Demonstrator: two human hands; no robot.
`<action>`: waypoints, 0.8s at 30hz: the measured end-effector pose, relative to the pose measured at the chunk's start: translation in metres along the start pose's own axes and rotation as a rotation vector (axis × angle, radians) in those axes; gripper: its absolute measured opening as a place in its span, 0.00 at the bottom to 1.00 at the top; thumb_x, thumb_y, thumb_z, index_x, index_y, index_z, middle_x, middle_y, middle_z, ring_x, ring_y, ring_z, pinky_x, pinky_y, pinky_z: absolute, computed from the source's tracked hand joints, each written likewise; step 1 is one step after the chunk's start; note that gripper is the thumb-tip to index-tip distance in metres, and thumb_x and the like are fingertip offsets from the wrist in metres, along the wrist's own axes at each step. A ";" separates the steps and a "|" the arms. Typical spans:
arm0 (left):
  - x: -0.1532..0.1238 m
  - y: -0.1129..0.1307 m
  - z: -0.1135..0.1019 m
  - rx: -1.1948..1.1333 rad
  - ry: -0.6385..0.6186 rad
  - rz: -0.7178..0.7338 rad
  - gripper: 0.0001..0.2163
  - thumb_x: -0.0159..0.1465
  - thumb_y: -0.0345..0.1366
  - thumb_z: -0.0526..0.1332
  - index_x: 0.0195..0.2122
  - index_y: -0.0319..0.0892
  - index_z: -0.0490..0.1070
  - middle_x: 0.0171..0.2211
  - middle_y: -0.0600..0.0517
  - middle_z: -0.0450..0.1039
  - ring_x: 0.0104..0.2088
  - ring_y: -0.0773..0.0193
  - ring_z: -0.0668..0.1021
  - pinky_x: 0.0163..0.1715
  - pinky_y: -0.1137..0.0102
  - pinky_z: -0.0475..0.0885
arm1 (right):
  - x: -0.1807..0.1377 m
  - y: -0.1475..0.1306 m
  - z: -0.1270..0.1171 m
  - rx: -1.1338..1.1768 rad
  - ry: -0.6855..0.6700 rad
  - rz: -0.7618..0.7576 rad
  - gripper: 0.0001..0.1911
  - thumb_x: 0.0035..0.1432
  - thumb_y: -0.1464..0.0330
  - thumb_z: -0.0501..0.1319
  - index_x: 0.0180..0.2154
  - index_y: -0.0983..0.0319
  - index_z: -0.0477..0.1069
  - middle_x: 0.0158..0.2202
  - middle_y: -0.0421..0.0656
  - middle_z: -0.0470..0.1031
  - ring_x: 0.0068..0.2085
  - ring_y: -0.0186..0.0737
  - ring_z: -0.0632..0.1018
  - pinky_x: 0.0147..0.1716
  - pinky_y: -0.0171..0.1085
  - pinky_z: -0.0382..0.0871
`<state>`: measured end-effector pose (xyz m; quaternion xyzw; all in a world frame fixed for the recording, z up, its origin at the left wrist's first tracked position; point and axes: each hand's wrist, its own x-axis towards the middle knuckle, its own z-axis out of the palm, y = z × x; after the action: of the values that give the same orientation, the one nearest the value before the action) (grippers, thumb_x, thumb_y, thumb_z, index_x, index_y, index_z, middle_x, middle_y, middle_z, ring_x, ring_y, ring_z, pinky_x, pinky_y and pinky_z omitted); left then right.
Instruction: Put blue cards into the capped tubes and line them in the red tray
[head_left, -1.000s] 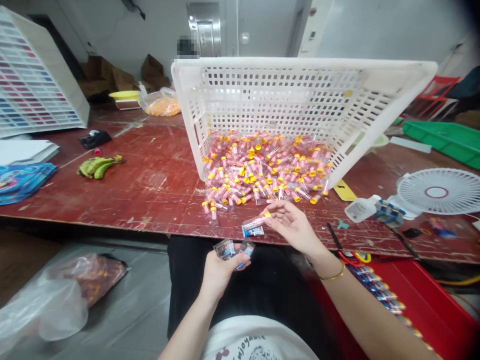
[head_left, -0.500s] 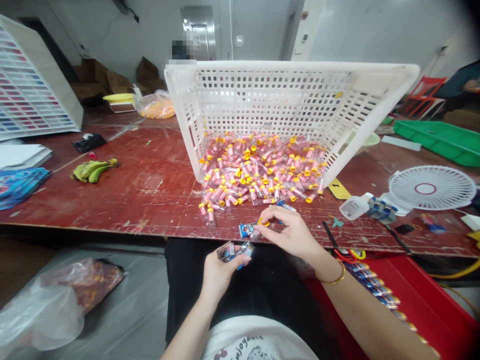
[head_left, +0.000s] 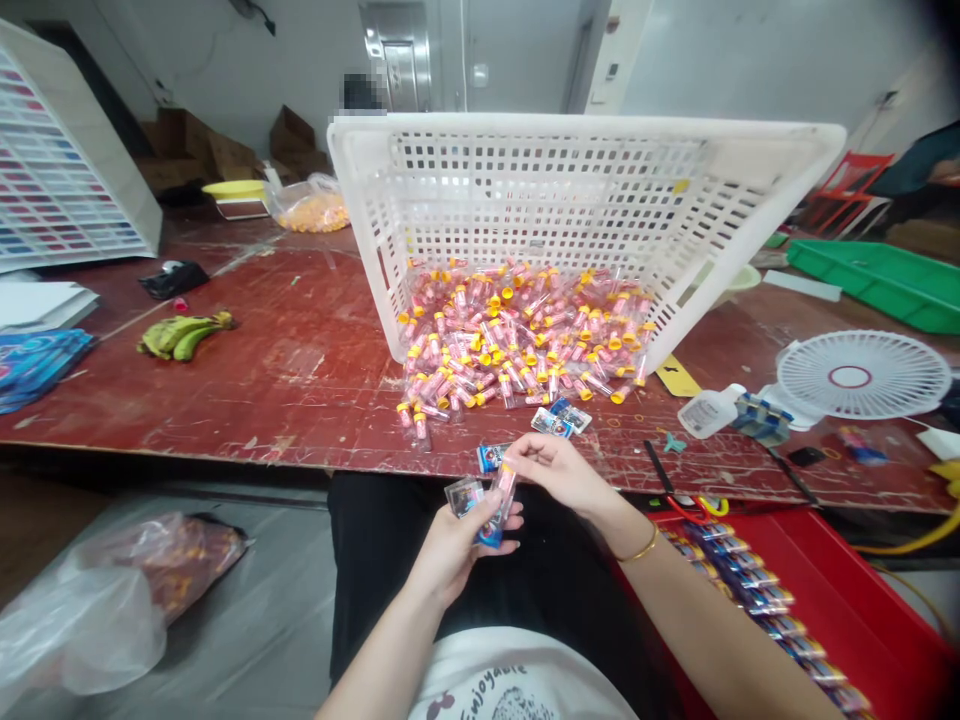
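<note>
My left hand (head_left: 450,550) is closed around a few small blue printed packets (head_left: 489,533) and a clear flat piece (head_left: 463,492), above my lap at the table's edge. A small clear tube (head_left: 505,484) with pink contents and a yellow cap stands upright against them. At its cap end, the fingertips of my right hand (head_left: 566,478) are pinched together. One blue packet (head_left: 490,457) lies on the table just behind my hands, and several more packets (head_left: 559,420) lie beyond. Capped tubes (head_left: 517,340) spill in a heap from a tipped white basket (head_left: 600,126).
At right are a white bottle (head_left: 709,413), scissors (head_left: 694,508), a white fan grille (head_left: 855,375) and a green tray (head_left: 885,280). A red tray (head_left: 847,580) beside my right arm holds rows of packets. Bananas (head_left: 180,337) lie left; a plastic bag (head_left: 120,600) rests lower left.
The yellow-capped tube has come down to my left hand, against the packets. My right hand has moved slightly left and down, uncovering packets on the table behind it. My left fingers have spread under the packets.
</note>
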<state>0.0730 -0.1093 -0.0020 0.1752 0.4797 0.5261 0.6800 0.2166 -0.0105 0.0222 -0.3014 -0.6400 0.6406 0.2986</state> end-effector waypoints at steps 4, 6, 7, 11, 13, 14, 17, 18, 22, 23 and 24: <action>0.004 0.002 0.009 -0.140 -0.002 -0.015 0.15 0.55 0.39 0.69 0.39 0.34 0.77 0.36 0.41 0.80 0.34 0.60 0.80 0.34 0.68 0.77 | -0.024 0.011 0.019 -0.161 -0.058 -0.144 0.32 0.38 0.65 0.74 0.45 0.59 0.62 0.41 0.43 0.71 0.42 0.40 0.75 0.41 0.39 0.73; 0.002 0.003 0.015 -0.152 -0.014 -0.009 0.15 0.55 0.39 0.69 0.38 0.33 0.77 0.36 0.41 0.80 0.34 0.60 0.81 0.35 0.69 0.76 | -0.034 0.015 0.029 -0.200 0.031 -0.150 0.39 0.37 0.70 0.74 0.49 0.56 0.55 0.43 0.43 0.68 0.40 0.40 0.75 0.36 0.37 0.74; 0.000 0.004 0.017 -0.140 -0.026 -0.007 0.14 0.54 0.39 0.69 0.37 0.33 0.78 0.35 0.41 0.80 0.34 0.60 0.81 0.35 0.70 0.76 | -0.037 0.016 0.033 -0.207 0.084 -0.147 0.38 0.39 0.71 0.72 0.48 0.55 0.53 0.42 0.42 0.68 0.37 0.38 0.75 0.32 0.35 0.73; -0.011 0.005 0.020 -0.042 -0.080 0.003 0.14 0.52 0.38 0.71 0.34 0.33 0.78 0.31 0.43 0.80 0.29 0.62 0.80 0.34 0.71 0.74 | -0.042 0.018 0.037 -0.248 0.155 -0.198 0.32 0.41 0.77 0.66 0.45 0.55 0.52 0.39 0.40 0.65 0.32 0.33 0.72 0.26 0.31 0.69; -0.014 0.004 0.020 -0.024 -0.089 0.010 0.13 0.51 0.38 0.71 0.34 0.33 0.79 0.30 0.44 0.80 0.27 0.64 0.80 0.33 0.72 0.73 | -0.042 0.018 0.035 -0.257 0.140 -0.213 0.33 0.40 0.78 0.65 0.45 0.55 0.52 0.40 0.41 0.64 0.30 0.31 0.70 0.25 0.31 0.67; -0.014 0.003 0.020 -0.026 -0.090 0.014 0.14 0.51 0.38 0.71 0.35 0.33 0.79 0.30 0.44 0.80 0.27 0.64 0.79 0.33 0.72 0.73 | -0.043 0.018 0.034 -0.256 0.137 -0.219 0.33 0.39 0.79 0.65 0.45 0.55 0.52 0.41 0.41 0.63 0.30 0.30 0.69 0.25 0.31 0.66; -0.015 0.003 0.023 -0.033 -0.084 0.022 0.15 0.50 0.38 0.72 0.35 0.33 0.79 0.30 0.44 0.80 0.27 0.63 0.79 0.33 0.71 0.73 | -0.044 0.018 0.033 -0.257 0.144 -0.242 0.33 0.39 0.79 0.64 0.45 0.55 0.52 0.42 0.41 0.61 0.31 0.31 0.69 0.27 0.32 0.66; -0.015 0.003 0.024 -0.036 -0.076 0.022 0.15 0.49 0.38 0.72 0.36 0.33 0.79 0.30 0.44 0.80 0.27 0.63 0.79 0.33 0.71 0.73 | -0.044 0.018 0.033 -0.263 0.144 -0.250 0.33 0.38 0.79 0.63 0.45 0.55 0.52 0.41 0.41 0.61 0.33 0.32 0.69 0.28 0.32 0.66; -0.016 0.005 0.028 -0.042 -0.049 0.024 0.16 0.48 0.38 0.73 0.35 0.34 0.79 0.29 0.44 0.80 0.27 0.63 0.79 0.32 0.72 0.73 | -0.044 0.020 0.033 -0.283 0.147 -0.274 0.33 0.38 0.80 0.63 0.45 0.56 0.52 0.41 0.42 0.60 0.36 0.36 0.70 0.33 0.35 0.67; -0.016 0.004 0.029 -0.045 -0.042 0.029 0.16 0.48 0.38 0.73 0.35 0.34 0.79 0.29 0.45 0.80 0.27 0.64 0.79 0.32 0.72 0.73 | -0.044 0.020 0.032 -0.282 0.149 -0.277 0.34 0.37 0.80 0.63 0.46 0.57 0.53 0.42 0.42 0.60 0.37 0.36 0.70 0.34 0.35 0.67; -0.016 0.004 0.029 -0.047 -0.034 0.035 0.15 0.48 0.38 0.73 0.35 0.34 0.79 0.29 0.45 0.80 0.26 0.65 0.78 0.32 0.73 0.73 | -0.044 0.021 0.031 -0.276 0.151 -0.279 0.34 0.37 0.80 0.63 0.46 0.57 0.53 0.42 0.42 0.61 0.37 0.36 0.70 0.35 0.36 0.67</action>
<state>0.0949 -0.1138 0.0220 0.1764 0.4523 0.5460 0.6828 0.2211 -0.0642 0.0014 -0.2950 -0.7330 0.4750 0.3873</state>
